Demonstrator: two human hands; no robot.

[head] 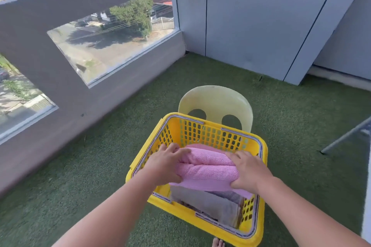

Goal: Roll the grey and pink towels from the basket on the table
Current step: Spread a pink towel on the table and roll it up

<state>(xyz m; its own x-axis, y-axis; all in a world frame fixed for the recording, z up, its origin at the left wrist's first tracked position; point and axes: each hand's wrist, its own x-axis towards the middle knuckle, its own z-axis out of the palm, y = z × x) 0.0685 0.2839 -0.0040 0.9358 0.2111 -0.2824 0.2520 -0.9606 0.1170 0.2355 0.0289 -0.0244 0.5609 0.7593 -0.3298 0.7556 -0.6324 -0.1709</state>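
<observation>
Both hands reach into the yellow perforated plastic basket [202,216], which sits on a pale yellow plastic chair [215,100]. The left hand [164,164] and right hand [249,170] clamp opposite ends of the folded pink terry towel [206,168], apparently to lift it level; beneath it in the basket lies the grey towel [210,204]

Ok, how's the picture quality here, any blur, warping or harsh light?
Head view: wide-angle warping bends the balcony wall; sun falls evenly on the pink towel and yellow basket, no glare; both hands, left and right, look slightly soft.
</observation>
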